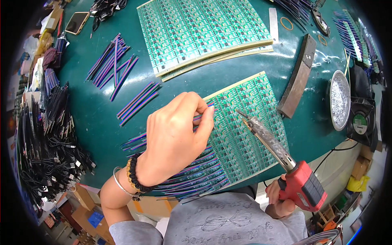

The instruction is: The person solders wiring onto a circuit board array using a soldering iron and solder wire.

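Observation:
My left hand (175, 128) is pinched, thumb against forefinger, on a short ribbon wire (210, 105) in dark, blue and pink strands. The wire's end lies over the upper left edge of a green circuit board panel (253, 122). More ribbon wires (196, 173) run out from that panel's left side, below my wrist, in a row. In my right hand (279, 201), at the lower right, is a red-handled soldering gun (304, 185). Its dark tip points up and left above the panel, a short way right of my left fingertips; I cannot tell whether it touches.
Stacked circuit board panels (204, 32) lie at the far side. Loose ribbon wires (108, 65) and a smaller bunch (138, 104) are at left, near piled black cables (49, 143). A dark bar (298, 77), a metal dish (339, 100) and a small fan (360, 123) stand right.

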Tool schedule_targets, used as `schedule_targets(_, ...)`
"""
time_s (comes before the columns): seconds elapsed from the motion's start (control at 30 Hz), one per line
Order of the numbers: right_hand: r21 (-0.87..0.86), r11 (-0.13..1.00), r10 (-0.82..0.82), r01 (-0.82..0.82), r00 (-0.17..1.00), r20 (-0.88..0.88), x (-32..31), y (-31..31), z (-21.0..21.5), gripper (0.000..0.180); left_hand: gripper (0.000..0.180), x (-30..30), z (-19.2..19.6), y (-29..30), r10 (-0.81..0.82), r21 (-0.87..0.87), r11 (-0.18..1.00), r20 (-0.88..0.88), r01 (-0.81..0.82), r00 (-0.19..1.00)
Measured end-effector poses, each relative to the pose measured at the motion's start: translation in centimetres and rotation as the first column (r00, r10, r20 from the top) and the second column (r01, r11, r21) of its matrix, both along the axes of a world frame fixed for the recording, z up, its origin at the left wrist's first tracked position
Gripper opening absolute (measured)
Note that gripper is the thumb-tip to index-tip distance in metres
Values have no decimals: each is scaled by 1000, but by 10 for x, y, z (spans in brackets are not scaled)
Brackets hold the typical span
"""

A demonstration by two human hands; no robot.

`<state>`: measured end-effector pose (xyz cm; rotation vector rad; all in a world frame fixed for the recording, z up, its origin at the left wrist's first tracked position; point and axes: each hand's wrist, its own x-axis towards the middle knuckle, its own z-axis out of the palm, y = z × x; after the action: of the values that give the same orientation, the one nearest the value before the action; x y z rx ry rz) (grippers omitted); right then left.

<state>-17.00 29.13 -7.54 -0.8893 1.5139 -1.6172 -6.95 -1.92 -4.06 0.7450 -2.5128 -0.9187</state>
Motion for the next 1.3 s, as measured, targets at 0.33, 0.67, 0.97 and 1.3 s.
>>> schedule_targets(0.33,15,982,-191,191,980,58,16,20,-11,112,19,-2,-8,9,27,-108,994,-3,-27,1000)
schedule_targets(0.67,65,965,-251,253,967,-39,17,22,-12,79,19,-4,-4,5,1,-49,999,0,-1,1000)
schedule_targets(0.97,141,984,-122,111,990,69,5,-1,13,68,19,-4,-6,5,-1,-69,998,-6,1,1000)
schedule_targets(1.3,76,997,-12,13,1000,-7,-5,12,7,63,19,-5,-7,4,-5,-113,994,-12,4,1000)
